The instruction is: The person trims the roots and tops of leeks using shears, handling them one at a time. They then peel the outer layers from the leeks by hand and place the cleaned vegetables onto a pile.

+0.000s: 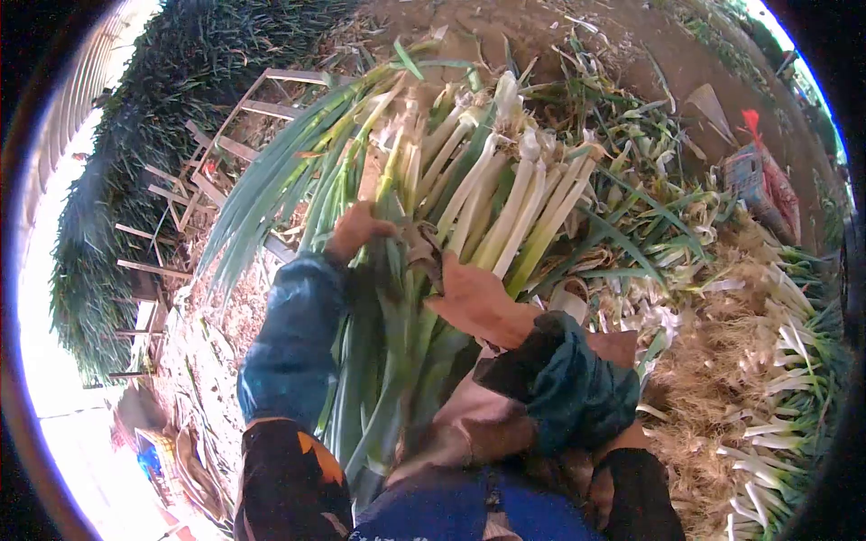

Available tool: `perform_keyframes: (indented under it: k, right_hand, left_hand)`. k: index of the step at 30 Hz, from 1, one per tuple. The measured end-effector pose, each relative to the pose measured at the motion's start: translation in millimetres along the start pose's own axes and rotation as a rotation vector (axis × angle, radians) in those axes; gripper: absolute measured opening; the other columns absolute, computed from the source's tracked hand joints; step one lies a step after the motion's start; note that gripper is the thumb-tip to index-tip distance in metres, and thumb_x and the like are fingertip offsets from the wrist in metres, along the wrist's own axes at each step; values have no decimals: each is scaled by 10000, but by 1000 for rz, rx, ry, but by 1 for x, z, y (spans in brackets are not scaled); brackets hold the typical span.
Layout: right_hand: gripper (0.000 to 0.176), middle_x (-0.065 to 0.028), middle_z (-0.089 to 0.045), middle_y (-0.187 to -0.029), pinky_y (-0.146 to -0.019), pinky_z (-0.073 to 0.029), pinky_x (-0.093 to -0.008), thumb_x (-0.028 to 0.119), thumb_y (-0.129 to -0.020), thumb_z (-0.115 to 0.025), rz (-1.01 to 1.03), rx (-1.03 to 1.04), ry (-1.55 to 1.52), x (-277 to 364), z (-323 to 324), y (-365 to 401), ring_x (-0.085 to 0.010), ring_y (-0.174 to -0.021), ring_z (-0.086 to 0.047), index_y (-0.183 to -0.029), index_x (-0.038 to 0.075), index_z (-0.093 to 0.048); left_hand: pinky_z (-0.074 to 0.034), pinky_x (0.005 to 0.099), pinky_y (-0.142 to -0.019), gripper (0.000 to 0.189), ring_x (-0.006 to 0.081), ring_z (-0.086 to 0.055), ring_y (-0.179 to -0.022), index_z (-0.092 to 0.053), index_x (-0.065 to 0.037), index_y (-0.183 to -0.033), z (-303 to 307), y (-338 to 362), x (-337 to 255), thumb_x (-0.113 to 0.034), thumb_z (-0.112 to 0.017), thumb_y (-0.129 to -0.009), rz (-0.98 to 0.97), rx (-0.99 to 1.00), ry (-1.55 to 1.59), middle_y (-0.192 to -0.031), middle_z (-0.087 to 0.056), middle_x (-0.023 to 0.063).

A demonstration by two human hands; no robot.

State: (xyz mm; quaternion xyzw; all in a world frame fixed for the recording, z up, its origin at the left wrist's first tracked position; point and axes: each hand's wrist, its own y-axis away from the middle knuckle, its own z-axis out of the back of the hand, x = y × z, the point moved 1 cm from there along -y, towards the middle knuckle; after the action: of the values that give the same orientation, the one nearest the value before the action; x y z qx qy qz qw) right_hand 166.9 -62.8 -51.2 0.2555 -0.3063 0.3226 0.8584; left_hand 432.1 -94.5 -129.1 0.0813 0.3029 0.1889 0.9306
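Observation:
Long leeks [514, 203] with white stems and green leaves lie in a pile before me, their white ends pointing away. My left hand [356, 232] rests on the leaves at the left, its thumb stretched out to the right. Close by on the right, my right hand [478, 299] is closed around something greyish brown at the middle of the pile, too small to make out. Green leaves [379, 361] run down between my forearms toward my lap.
Wooden frames [212, 153] stand at the left, beside a large heap of green leaves [198, 63]. Rows of trimmed leeks [767, 442] with roots lie at the right. Leaf scraps [645, 171] cover the ground, and a printed bag [762, 185] sits at the upper right.

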Motion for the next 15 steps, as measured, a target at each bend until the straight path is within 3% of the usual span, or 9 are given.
perform_keyframes:
  k: [2, 5, 8, 9, 14, 15]
  right_hand:
    - [472, -265, -575, -819, -713, -447, -460, 255, -744, -610, 156, -75, -61, -5, -6, 5, -421, -821, -569, -1007, -68, -388]
    - [475, -261, -568, -797, -694, -435, -470, 255, -753, -605, -138, 35, -12, 5, 11, 0, -421, -815, -559, -1022, -67, -382]
    - [462, -258, -557, -770, -683, -427, -474, 259, -755, -607, -140, -68, -4, -9, 9, 10, -426, -798, -549, -1010, -57, -386]
    - [458, -260, -554, -761, -680, -425, -476, 258, -754, -610, -91, -75, -31, -11, 9, 19, -430, -788, -547, -1005, -54, -387]
    - [454, -270, -547, -742, -671, -421, -475, 262, -750, -617, 100, -126, -101, -22, 7, 64, -441, -768, -546, -992, -49, -392]
    - [450, -271, -546, -744, -668, -421, -472, 267, -751, -615, 58, -109, -86, -24, 7, 61, -439, -775, -545, -983, -52, -398]
  left_hand:
    - [-453, 367, -686, 474, 263, -611, -766, -619, 22, -874, -6, 11, 7, -315, -742, -565, -81, 38, 113, -790, -625, 169]
    - [-452, 374, -693, 444, 265, -612, -756, -623, 31, -895, -7, 40, -31, -298, -706, -609, -91, 86, 156, -804, -628, 178]
    - [-453, 378, -693, 440, 266, -613, -747, -630, 33, -898, -11, 43, -48, -310, -684, -627, -33, 134, 218, -807, -627, 188]
    - [-454, 381, -697, 431, 282, -612, -765, -635, 32, -857, -18, 34, -46, -334, -678, -634, -16, 113, 122, -809, -626, 194]
    - [-451, 410, -748, 500, 347, -582, -870, -587, 24, -948, -32, 32, -57, -357, -688, -640, -53, -22, 21, -907, -606, 218]
    - [-447, 418, -750, 516, 352, -575, -875, -575, 19, -980, -32, 34, -60, -359, -690, -649, -88, -54, -22, -910, -600, 217]
